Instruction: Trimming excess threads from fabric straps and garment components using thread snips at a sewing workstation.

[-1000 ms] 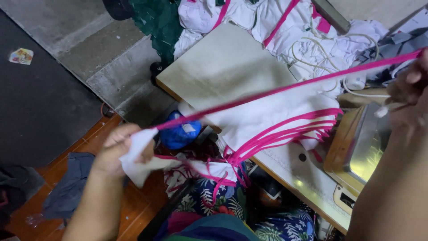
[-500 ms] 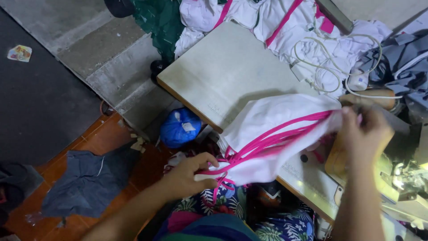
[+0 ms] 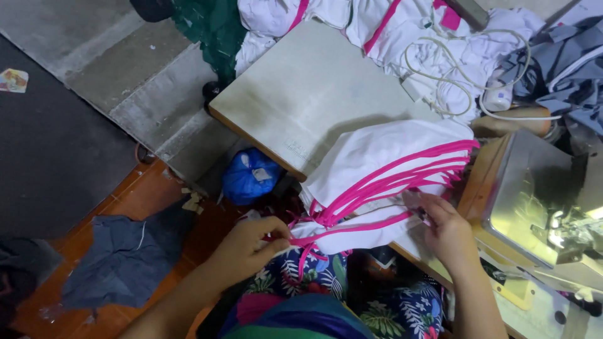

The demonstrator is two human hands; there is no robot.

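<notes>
A stack of white fabric pieces edged with bright pink binding (image 3: pixel 383 182) lies on the near edge of the pale sewing surface (image 3: pixel 314 94), its long axis slanting from lower left to upper right. The left hand (image 3: pixel 251 245) pinches the pink tape at the lower-left end; the right hand (image 3: pixel 447 232), its grip narrow, presses the near edge beside the metal sewing machine (image 3: pixel 540 201).

Left hand (image 3: pixel 254 242) pinches pink trim at the stack's near end. Right hand (image 3: pixel 447 229) rests on the white cloth stack (image 3: pixel 383 182), which overhangs the surface (image 3: pixel 301 100) beside the sewing machine (image 3: pixel 540 207).
</notes>
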